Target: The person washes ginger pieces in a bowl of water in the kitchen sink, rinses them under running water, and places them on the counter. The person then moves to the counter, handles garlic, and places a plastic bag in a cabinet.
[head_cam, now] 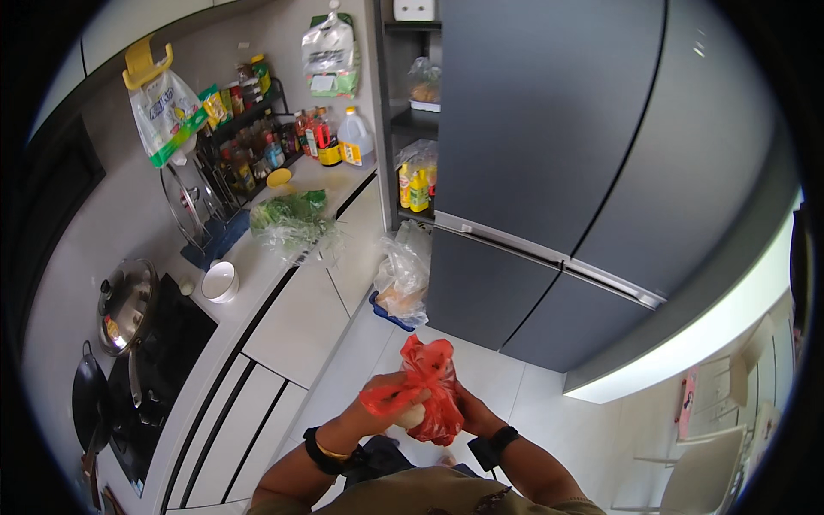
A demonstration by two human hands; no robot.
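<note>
A red plastic bag (440,412) is held between my two hands in front of my body, above the tiled floor. My left hand (385,402) grips the bag near its gathered top, where a loose red flap hangs over the fingers. Just beneath those fingers shows a pale rounded item (411,416), possibly a garlic bulb; its other side is hidden. My right hand (477,413) holds the bag's right side, with its fingertips mostly behind the plastic. What the bag contains cannot be made out.
Left, the counter carries leafy greens in clear plastic (290,219), a white bowl (220,282) and a seasoning rack (248,138). A lidded pan (127,309) and a wok (90,402) sit by the cooktop. Ahead stand a grey refrigerator (547,129) and a floor basket with bags (389,314).
</note>
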